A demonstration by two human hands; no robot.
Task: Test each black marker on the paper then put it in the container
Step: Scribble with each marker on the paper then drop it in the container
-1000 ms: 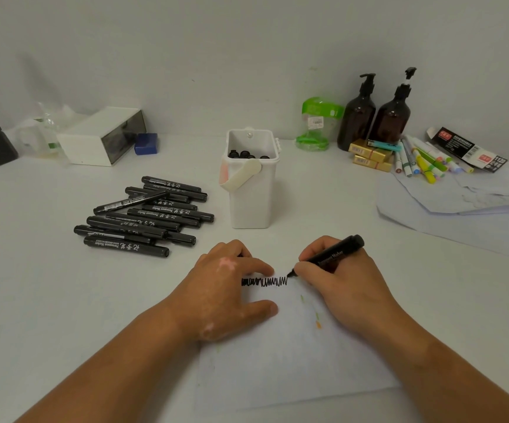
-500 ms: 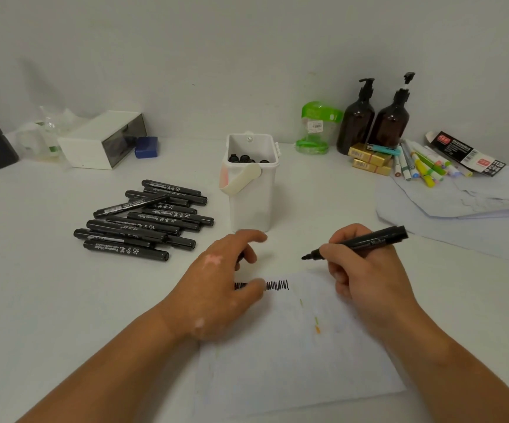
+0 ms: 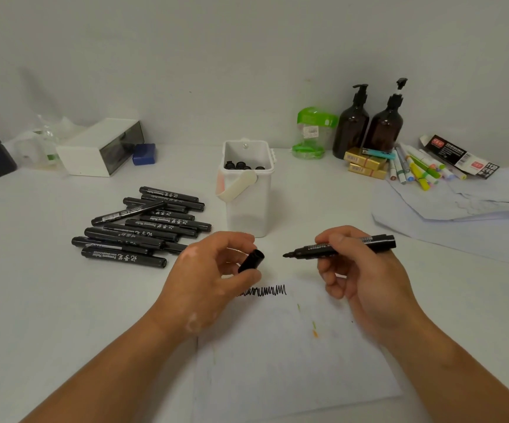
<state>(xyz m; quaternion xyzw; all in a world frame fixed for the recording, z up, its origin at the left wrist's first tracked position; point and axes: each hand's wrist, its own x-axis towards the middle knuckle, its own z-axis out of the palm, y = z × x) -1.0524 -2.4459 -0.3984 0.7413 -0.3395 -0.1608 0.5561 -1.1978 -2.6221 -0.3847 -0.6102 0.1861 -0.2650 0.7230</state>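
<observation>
Recapping looks the step in hand, the right hand point(image 3: 360, 270) pinching the uncapped black marker point(image 3: 338, 248) near the paper point(image 3: 293, 361) and the left hand point(image 3: 207, 279) gripping its cap point(image 3: 251, 261), whose mouth must meet the tip before the container point(image 3: 247, 206).

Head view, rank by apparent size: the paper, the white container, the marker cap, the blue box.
1. Paper, largest.
2. White container.
3. Marker cap and blue box look about alike. The cap sits nearer the camera, partly hidden in the left hand, so I won't rank them.
</observation>
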